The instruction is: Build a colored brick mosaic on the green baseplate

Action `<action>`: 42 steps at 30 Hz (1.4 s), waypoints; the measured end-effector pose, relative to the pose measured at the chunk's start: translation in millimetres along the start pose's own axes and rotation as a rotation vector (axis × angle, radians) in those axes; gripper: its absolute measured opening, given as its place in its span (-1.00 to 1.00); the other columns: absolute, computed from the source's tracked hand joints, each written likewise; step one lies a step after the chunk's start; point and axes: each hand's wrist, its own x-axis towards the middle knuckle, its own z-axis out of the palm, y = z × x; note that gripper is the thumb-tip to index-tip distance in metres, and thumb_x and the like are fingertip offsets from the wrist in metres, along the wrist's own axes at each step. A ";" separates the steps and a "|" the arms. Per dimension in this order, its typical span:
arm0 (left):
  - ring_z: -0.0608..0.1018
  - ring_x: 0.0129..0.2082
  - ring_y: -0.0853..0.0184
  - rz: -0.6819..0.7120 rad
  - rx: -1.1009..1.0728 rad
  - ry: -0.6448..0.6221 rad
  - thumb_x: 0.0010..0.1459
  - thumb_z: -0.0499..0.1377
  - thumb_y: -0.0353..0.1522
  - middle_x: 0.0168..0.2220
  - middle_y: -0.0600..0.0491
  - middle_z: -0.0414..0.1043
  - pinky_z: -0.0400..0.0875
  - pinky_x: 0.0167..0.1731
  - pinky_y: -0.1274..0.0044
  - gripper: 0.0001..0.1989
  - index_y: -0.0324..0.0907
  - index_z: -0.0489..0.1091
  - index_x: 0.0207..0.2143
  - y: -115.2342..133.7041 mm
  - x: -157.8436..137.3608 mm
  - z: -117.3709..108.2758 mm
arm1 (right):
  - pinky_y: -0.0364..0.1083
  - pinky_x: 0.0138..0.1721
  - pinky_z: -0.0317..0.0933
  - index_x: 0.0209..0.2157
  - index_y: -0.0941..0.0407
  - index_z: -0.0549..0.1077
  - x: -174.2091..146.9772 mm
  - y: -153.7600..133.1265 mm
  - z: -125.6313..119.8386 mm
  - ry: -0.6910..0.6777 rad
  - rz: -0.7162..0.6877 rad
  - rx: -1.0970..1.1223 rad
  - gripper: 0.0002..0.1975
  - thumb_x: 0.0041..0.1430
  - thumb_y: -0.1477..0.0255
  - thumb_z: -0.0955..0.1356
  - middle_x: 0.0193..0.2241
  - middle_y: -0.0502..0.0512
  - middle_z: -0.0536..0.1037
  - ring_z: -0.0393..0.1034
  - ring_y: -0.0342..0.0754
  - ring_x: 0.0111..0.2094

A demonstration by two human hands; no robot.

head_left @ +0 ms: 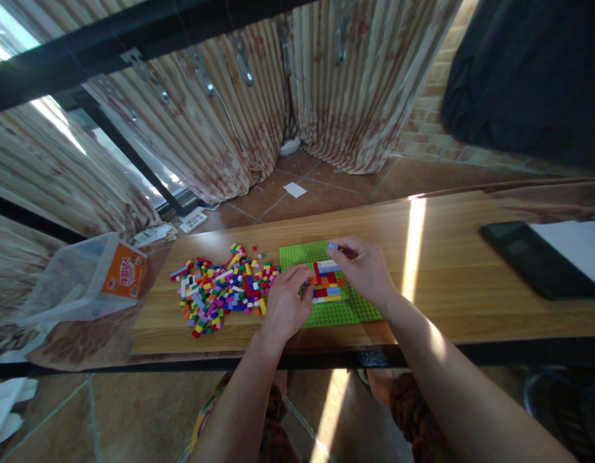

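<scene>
A green studded baseplate (336, 316) lies on the wooden table, with rows of red, white, blue, orange and yellow toy bricks (327, 279) pressed onto its middle. My right hand (367, 267) is above the plate's right part, thumb and forefinger pinching a small pale blue brick (332, 246) near the far edge. On the other side, my left hand (288, 301) rests over the plate's left part. Its fingers are curled, with thumb and forefinger close together at the left end of the brick rows. Whatever lies between those fingertips is too small to make out.
Loose mixed bricks (224, 289) form a heap left of the plate. A clear plastic box (70, 276) with an orange label stands past the table's left end. Toward the right lie a black tablet-like slab (538, 257) and white paper (574, 247). Curtains (220, 122) hang behind.
</scene>
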 end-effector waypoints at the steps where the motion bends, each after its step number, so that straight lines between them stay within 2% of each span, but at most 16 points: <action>1: 0.55 -0.06 0.24 0.009 0.007 0.002 0.13 0.18 -0.55 -0.13 -0.01 0.54 0.46 -0.02 0.37 -0.80 -0.13 0.45 -0.22 0.0 -0.2 0.1 | -0.05 -0.25 0.34 -0.29 0.09 0.60 0.2 -0.2 -0.2 -0.002 -0.001 0.001 -0.81 0.14 0.33 0.37 -0.36 0.07 0.64 0.49 -0.04 -0.36; 9: 0.55 -0.06 0.24 0.047 0.059 0.019 0.11 0.18 -0.55 -0.13 -0.02 0.54 0.46 -0.01 0.36 -0.80 -0.14 0.47 -0.22 1.3 0.6 -1.2 | -0.06 -0.28 0.33 -0.27 0.08 0.61 -0.9 -1.9 -3.6 -0.035 0.006 -0.041 -0.81 0.14 0.33 0.38 -0.39 0.05 0.63 0.48 -0.05 -0.38; 13: 0.55 -0.09 0.25 0.075 0.084 0.026 0.11 0.17 -0.56 -0.17 0.00 0.55 0.46 -0.03 0.36 -0.80 -0.14 0.48 -0.25 2.1 2.1 -1.2 | -0.07 -0.27 0.33 -0.23 0.05 0.61 -2.9 -1.6 -7.7 -0.063 -0.043 -0.092 -0.81 0.14 0.36 0.38 -0.38 0.04 0.62 0.46 -0.08 -0.39; 21: 0.55 -0.15 0.28 0.096 0.074 0.026 0.03 0.19 -0.59 -0.20 0.03 0.55 0.44 -0.08 0.38 -0.78 -0.14 0.48 -0.31 -0.1 3.4 -0.5 | -0.08 -0.27 0.30 -0.20 0.02 0.62 -17.2 -4.4 -18.0 -0.233 -0.144 -0.266 -0.80 0.22 0.39 0.34 -0.28 0.07 0.59 0.46 -0.08 -0.35; 32: 0.54 -0.19 0.25 0.103 0.157 -0.021 -0.01 0.20 -0.58 -0.23 0.03 0.53 0.41 -0.10 0.36 -0.80 -0.15 0.46 -0.34 3.5 9.0 -4.6 | -0.11 -0.36 0.23 -0.14 0.00 0.60 -25.5 -3.4 -19.4 -0.256 -0.152 -0.333 -0.75 0.23 0.41 0.31 -0.35 0.04 0.57 0.41 -0.11 -0.42; 42: 0.54 -0.22 0.28 0.103 0.147 -0.101 -0.01 0.19 -0.59 -0.28 0.06 0.54 0.40 -0.11 0.37 -0.78 -0.13 0.49 -0.35 -1.6 15.5 -13.4 | -0.10 -0.29 0.27 -0.13 0.00 0.59 -28.4 -2.3 -20.0 -0.285 -0.172 -0.360 -0.74 0.22 0.44 0.31 -0.31 0.06 0.59 0.44 -0.08 -0.37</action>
